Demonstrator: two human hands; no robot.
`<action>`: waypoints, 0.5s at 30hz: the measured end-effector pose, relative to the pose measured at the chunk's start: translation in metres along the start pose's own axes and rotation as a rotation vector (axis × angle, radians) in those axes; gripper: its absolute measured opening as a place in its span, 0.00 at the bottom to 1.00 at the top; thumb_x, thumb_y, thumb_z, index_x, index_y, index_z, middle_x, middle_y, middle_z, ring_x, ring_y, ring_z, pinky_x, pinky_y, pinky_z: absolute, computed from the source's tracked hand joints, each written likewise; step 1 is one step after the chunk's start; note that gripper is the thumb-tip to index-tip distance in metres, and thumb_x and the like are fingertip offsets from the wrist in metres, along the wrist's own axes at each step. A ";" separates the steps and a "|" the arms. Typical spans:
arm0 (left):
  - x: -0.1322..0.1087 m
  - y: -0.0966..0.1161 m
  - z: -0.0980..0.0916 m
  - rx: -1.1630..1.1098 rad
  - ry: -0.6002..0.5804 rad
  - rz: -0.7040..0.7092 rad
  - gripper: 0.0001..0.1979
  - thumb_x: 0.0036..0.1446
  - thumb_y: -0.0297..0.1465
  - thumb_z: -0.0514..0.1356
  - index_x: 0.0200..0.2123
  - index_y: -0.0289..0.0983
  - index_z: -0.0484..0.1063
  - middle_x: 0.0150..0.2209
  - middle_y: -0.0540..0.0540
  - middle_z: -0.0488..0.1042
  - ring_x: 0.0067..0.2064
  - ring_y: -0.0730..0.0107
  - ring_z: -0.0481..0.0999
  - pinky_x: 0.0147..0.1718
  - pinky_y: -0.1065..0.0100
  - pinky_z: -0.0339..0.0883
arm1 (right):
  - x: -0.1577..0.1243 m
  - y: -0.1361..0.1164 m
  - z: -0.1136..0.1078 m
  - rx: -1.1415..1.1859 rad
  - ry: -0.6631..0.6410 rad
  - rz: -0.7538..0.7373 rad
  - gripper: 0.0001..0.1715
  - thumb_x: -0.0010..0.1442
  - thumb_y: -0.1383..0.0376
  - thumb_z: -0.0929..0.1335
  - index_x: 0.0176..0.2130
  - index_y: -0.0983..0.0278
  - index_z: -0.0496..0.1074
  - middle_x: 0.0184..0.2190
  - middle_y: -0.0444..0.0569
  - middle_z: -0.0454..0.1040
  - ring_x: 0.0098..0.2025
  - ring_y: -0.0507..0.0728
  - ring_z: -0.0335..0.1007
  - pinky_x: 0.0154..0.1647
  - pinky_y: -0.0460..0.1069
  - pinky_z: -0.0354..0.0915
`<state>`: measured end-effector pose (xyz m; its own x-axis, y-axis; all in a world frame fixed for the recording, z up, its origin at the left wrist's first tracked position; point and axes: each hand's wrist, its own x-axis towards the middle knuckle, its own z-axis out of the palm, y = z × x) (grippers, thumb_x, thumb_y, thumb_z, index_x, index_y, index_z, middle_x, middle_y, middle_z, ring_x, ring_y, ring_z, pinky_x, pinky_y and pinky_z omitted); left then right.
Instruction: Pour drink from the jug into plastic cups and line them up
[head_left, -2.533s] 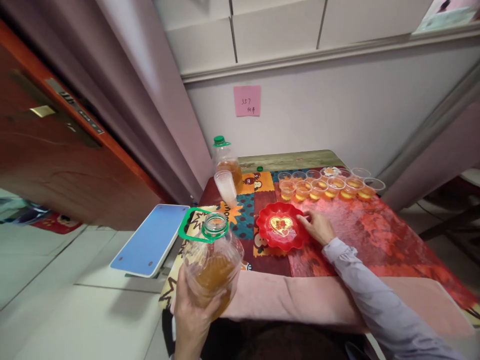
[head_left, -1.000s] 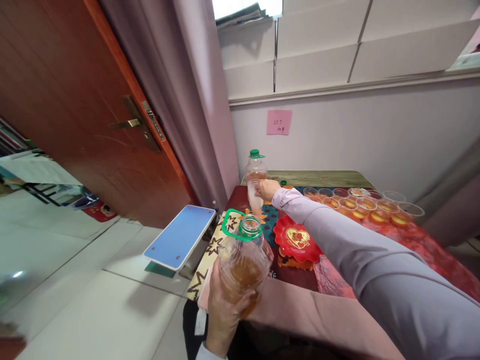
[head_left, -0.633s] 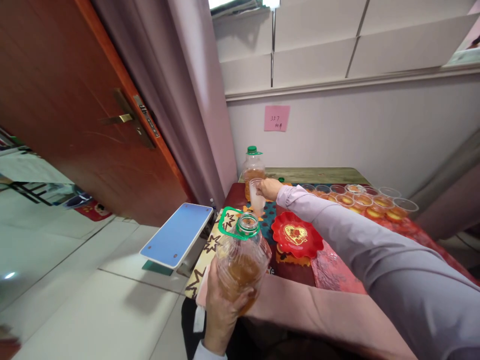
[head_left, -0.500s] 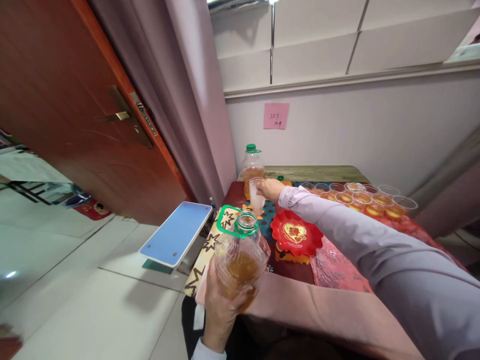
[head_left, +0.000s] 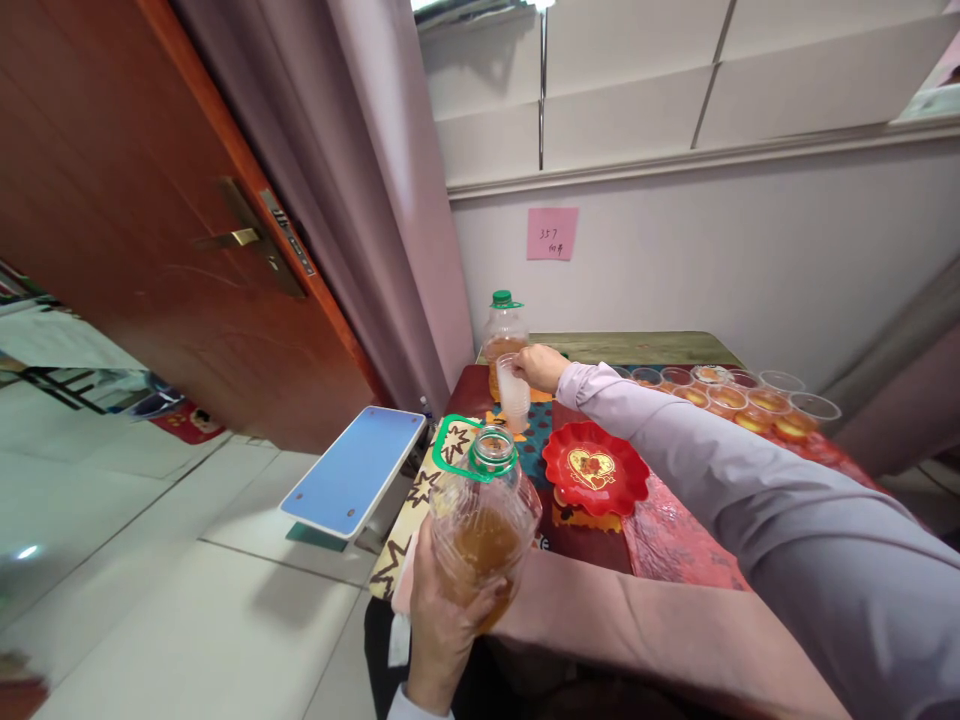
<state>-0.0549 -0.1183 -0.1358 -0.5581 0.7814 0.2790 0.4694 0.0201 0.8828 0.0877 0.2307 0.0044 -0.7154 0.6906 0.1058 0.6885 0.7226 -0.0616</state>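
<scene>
Steadying the uncapped jug [head_left: 484,550] at the near edge of the table [head_left: 630,347], we have our left grip [head_left: 442,625] wrapped around its lower body, clamped on it; amber liquid shows inside, and a green handle sticks out at its neck. Our right grip [head_left: 541,368] reaches across to the stacked cups [head_left: 514,405], its fingers touching their rim; we cannot tell whether the fingertips are closed on it. The stack leans slightly, just in front of a second jug [head_left: 505,328] with a green cap. Beside our open jug, to the right, lies a red scalloped dish [head_left: 596,468], while clear cups [head_left: 727,400] stand in rows beyond our sleeve, several holding amber liquid.
</scene>
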 end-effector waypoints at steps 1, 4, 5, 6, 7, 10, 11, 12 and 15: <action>0.000 0.000 0.000 0.001 0.002 0.004 0.58 0.42 0.52 0.76 0.73 0.45 0.57 0.68 0.38 0.70 0.69 0.44 0.71 0.71 0.45 0.63 | 0.000 0.001 0.000 0.002 0.010 0.007 0.17 0.73 0.67 0.65 0.47 0.67 0.84 0.45 0.59 0.85 0.45 0.60 0.81 0.45 0.49 0.67; -0.001 -0.005 0.000 -0.006 0.015 0.003 0.58 0.43 0.52 0.76 0.73 0.48 0.56 0.68 0.39 0.70 0.69 0.44 0.71 0.71 0.41 0.63 | 0.000 0.004 0.002 0.015 0.044 0.022 0.16 0.73 0.65 0.65 0.46 0.66 0.83 0.43 0.58 0.85 0.42 0.60 0.80 0.43 0.50 0.66; -0.002 -0.007 0.000 -0.009 0.014 -0.005 0.58 0.43 0.52 0.76 0.73 0.49 0.56 0.68 0.39 0.70 0.69 0.44 0.71 0.71 0.40 0.62 | -0.001 0.005 0.002 0.021 0.056 0.024 0.16 0.73 0.65 0.66 0.46 0.66 0.83 0.43 0.57 0.85 0.42 0.60 0.79 0.43 0.50 0.66; -0.002 -0.008 0.000 -0.010 0.014 -0.013 0.59 0.41 0.52 0.77 0.73 0.49 0.56 0.68 0.39 0.70 0.68 0.43 0.72 0.71 0.39 0.62 | -0.001 0.005 0.003 0.028 0.067 0.025 0.15 0.72 0.64 0.66 0.45 0.66 0.83 0.43 0.57 0.85 0.41 0.59 0.79 0.42 0.50 0.65; -0.002 -0.009 0.000 -0.010 0.011 -0.022 0.59 0.40 0.52 0.77 0.73 0.49 0.57 0.68 0.39 0.70 0.68 0.43 0.72 0.71 0.39 0.61 | -0.002 0.006 0.003 0.036 0.080 0.026 0.13 0.71 0.64 0.67 0.44 0.66 0.83 0.42 0.56 0.85 0.41 0.59 0.78 0.42 0.50 0.65; -0.001 -0.008 0.000 -0.003 0.031 -0.027 0.59 0.38 0.52 0.78 0.72 0.50 0.58 0.67 0.41 0.72 0.68 0.40 0.72 0.70 0.39 0.63 | -0.005 0.006 0.002 0.072 0.121 0.027 0.08 0.67 0.66 0.71 0.43 0.64 0.82 0.41 0.52 0.85 0.40 0.58 0.77 0.41 0.49 0.63; -0.001 -0.006 0.000 -0.001 0.041 -0.028 0.59 0.37 0.51 0.78 0.72 0.52 0.59 0.67 0.43 0.72 0.68 0.40 0.72 0.70 0.40 0.64 | -0.005 0.005 0.002 0.086 0.138 0.029 0.07 0.66 0.67 0.72 0.44 0.63 0.82 0.41 0.51 0.84 0.40 0.57 0.77 0.41 0.48 0.62; -0.001 -0.004 0.000 -0.003 0.047 -0.030 0.58 0.38 0.51 0.78 0.71 0.53 0.60 0.67 0.44 0.72 0.68 0.40 0.73 0.69 0.41 0.65 | -0.006 0.005 0.000 0.101 0.158 0.032 0.07 0.65 0.66 0.73 0.44 0.63 0.82 0.41 0.50 0.84 0.40 0.57 0.77 0.41 0.48 0.62; -0.001 0.002 0.000 -0.021 0.039 -0.030 0.57 0.40 0.49 0.78 0.72 0.54 0.59 0.68 0.44 0.71 0.69 0.40 0.72 0.70 0.42 0.65 | -0.007 0.004 -0.009 0.137 0.228 0.054 0.08 0.67 0.63 0.73 0.44 0.65 0.81 0.42 0.52 0.84 0.42 0.57 0.76 0.43 0.48 0.63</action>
<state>-0.0538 -0.1189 -0.1342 -0.5979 0.7560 0.2664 0.4381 0.0299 0.8984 0.0967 0.2287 0.0127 -0.6221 0.7154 0.3181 0.6913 0.6926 -0.2056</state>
